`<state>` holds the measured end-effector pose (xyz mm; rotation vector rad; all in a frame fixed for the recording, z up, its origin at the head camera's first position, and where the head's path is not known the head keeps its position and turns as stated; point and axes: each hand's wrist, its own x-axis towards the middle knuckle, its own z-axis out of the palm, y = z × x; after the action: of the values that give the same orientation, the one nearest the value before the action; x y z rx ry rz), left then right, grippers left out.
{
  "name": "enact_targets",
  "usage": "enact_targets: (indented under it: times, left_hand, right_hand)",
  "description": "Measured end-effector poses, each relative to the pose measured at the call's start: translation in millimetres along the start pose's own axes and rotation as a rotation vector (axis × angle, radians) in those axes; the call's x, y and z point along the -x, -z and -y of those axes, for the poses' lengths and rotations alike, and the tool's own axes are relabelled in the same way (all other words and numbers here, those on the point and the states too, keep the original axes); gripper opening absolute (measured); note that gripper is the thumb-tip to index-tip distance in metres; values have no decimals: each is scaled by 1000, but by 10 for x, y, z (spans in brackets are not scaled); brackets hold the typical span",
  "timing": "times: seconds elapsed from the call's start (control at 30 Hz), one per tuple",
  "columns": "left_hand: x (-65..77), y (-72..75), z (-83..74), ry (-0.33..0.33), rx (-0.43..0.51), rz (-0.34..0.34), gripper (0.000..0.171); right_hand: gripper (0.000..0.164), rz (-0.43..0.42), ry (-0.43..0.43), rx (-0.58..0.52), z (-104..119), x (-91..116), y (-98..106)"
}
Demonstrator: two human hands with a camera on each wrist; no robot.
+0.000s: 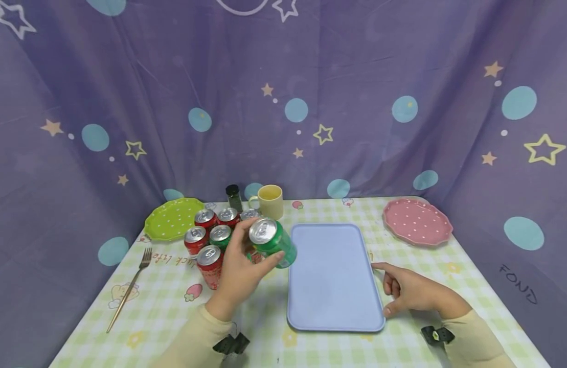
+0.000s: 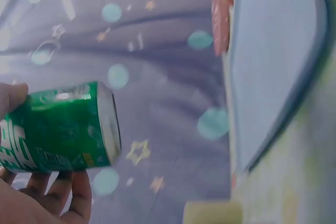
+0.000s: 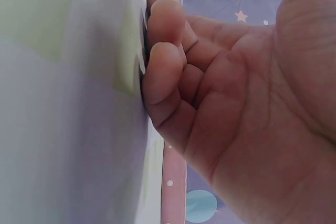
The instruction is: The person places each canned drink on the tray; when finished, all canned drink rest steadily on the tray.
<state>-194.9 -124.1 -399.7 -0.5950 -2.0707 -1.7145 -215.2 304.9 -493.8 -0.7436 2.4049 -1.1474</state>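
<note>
My left hand (image 1: 242,276) grips a green soda can (image 1: 283,248), held tilted above the table just left of the blue tray (image 1: 334,276). The left wrist view shows the can (image 2: 63,127) side-on, thumb on one side and fingers on the other. Beside the left hand stand several cans, among them a red can (image 1: 209,268) and another green can (image 1: 220,235); the hand partly hides some. At the tray's right edge is my right hand (image 1: 414,291), index finger and thumb against the rim. In the right wrist view, its other fingers (image 3: 163,72) bend loosely at the tabletop.
A green dotted plate (image 1: 173,220), a dark-capped jar (image 1: 234,199) and a yellow mug (image 1: 270,203) stand behind the cans. A fork (image 1: 129,291) lies at the left. The pink dotted plate (image 1: 417,222) is at the back right. A purple curtain (image 1: 357,66) surrounds the table.
</note>
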Motion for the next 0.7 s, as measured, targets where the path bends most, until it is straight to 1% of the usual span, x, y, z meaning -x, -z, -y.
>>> enact_targets:
  times: [0.17,0.3,0.43,0.53,0.7]
  left_hand:
    - [-94,-365,147,27,-23,66,75]
    - [-166,-587,256,60,-33,118,74]
    - [-253,-791,372,96,-48,149,72]
    - [-341,-932,467,119,-62,156,71]
    - [-474,-1096,644,185,-95,184,69]
  right_hand:
    - [108,-1,-1,9,-15,3,1]
    - [107,1,-4,4,-15,6,3]
    - [107,3,-5,4,-9,9,5]
    - [107,1,-9,5,-2,10,3]
    - [107,-3,-12,-3,15,0,-3]
